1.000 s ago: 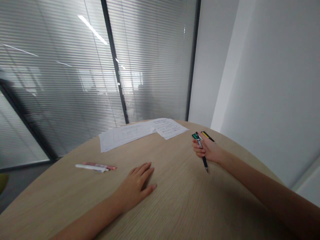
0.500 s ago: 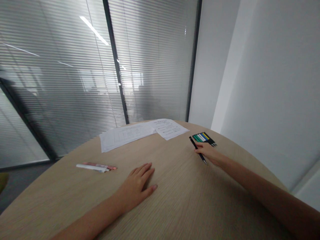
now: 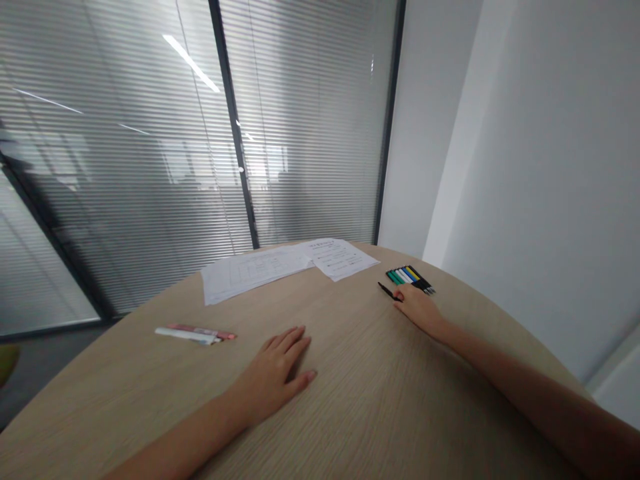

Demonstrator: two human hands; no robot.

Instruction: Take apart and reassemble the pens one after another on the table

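Note:
My left hand (image 3: 273, 377) lies flat on the wooden table (image 3: 360, 413) with its fingers spread, touching nothing else. A white marker (image 3: 184, 335) and a pink marker (image 3: 203, 331) lie side by side to its left. My right hand (image 3: 417, 310) rests on the far right of the table, its fingers over one end of a black pen (image 3: 387, 290). The pen's other end is hidden under the fingers. Just beyond that hand lies a row of several pens (image 3: 409, 277) with green, white, blue and yellow bodies.
Two printed paper sheets (image 3: 255, 272) lie at the table's far edge, the right one (image 3: 343, 259) overlapping the other. Behind them stands a glass partition with blinds (image 3: 125, 167). A white wall (image 3: 550, 167) rises beyond the table's right edge.
The black pen has swung flatter and now lies lower against the table under my right hand. My right hand has moved slightly left. The row of pens and my left hand stay in place.

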